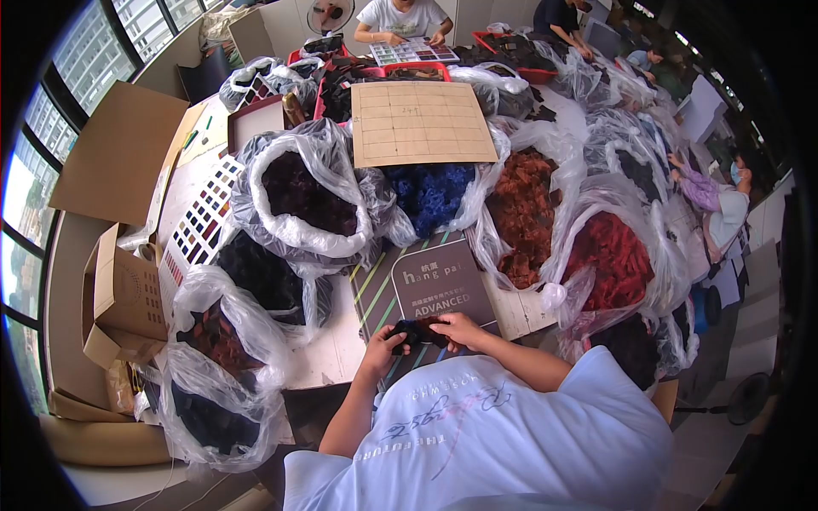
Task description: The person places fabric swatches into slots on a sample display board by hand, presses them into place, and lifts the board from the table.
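My left hand (382,347) is closed on a small black swatch (400,337) that looks like soft fabric. Close by, my right hand (460,331) pinches the end of a dark reddish-brown swatch (429,330). The two pieces meet or overlap between my hands; I cannot tell whether they are joined. Both hands are over the near part of a large dark grey sample book (443,277) with pale lettering and coloured stripes. My fingertips are partly hidden by the dark pieces.
Plastic bags of swatches surround the book: blue (423,192), rust (524,204), red (612,260), dark purple (307,200) and black (260,277). A gridded cardboard sheet (417,128) rests behind. Left are a colour chart (203,213) and a carton (128,294). Several people work farther off.
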{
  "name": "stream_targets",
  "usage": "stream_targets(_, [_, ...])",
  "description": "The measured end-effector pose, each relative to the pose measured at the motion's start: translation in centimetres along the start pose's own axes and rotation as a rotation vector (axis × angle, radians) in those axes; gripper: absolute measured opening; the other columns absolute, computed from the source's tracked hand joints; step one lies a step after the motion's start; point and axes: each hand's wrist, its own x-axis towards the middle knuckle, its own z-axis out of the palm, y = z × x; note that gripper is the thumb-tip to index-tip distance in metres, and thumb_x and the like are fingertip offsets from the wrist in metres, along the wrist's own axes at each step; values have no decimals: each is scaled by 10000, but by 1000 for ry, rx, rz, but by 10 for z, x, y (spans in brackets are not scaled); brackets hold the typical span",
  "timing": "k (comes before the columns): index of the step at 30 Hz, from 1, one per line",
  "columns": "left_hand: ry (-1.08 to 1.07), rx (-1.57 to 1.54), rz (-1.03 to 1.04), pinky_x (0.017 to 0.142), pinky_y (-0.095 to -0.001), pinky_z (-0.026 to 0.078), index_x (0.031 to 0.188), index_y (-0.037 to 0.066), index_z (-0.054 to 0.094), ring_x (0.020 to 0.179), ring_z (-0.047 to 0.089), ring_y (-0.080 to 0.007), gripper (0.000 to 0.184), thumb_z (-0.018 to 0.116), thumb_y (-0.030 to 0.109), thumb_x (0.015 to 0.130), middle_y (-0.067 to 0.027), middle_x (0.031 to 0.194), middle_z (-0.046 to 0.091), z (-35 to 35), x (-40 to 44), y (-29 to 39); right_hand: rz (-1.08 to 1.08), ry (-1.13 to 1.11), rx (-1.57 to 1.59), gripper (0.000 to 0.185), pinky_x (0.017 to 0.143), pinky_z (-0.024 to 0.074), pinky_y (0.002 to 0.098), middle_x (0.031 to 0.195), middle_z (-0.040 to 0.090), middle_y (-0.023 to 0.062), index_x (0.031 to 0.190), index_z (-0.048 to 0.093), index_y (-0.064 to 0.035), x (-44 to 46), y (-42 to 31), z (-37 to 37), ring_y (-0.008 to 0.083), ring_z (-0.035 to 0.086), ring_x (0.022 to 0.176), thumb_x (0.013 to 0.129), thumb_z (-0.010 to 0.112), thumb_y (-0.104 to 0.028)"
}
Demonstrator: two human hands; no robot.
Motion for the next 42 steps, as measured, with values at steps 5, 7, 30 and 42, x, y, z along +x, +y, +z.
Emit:
stream_targets(5, [7,5,-3,652,-300,530,978,41,557,682,623,-164,79,604,34,915,-72,858,632,2,-2,2,-3,2,-1,363,388,475,245,693,603,49,1181,620,-29,1,1,0,109,569,450,946,612,-306])
stream_targets(7, [11,5,-4,653,-301,530,976,42,558,683,623,-164,78,605,35,914,-71,855,631,3,-2,2,11,3,1,361,387,474,246,692,600,48,1180,618,-29,1,1,0,110,568,448,947,611,-305])
stream_targets(30, [0,5,-8,652,-297,533,960,48,555,670,625,-153,73,615,52,918,-65,837,633,2,-1,2,3,12,6,355,388,463,241,714,609,48,1180,624,-28,0,1,1,106,564,448,948,610,-296])
stream_targets(42, [4,-6,-2,644,-296,537,962,49,555,664,625,-149,76,617,52,918,-63,832,632,2,-2,2,-2,19,7,353,386,467,238,709,616,47,1180,625,-30,-3,-4,2,103,564,443,948,611,-296])
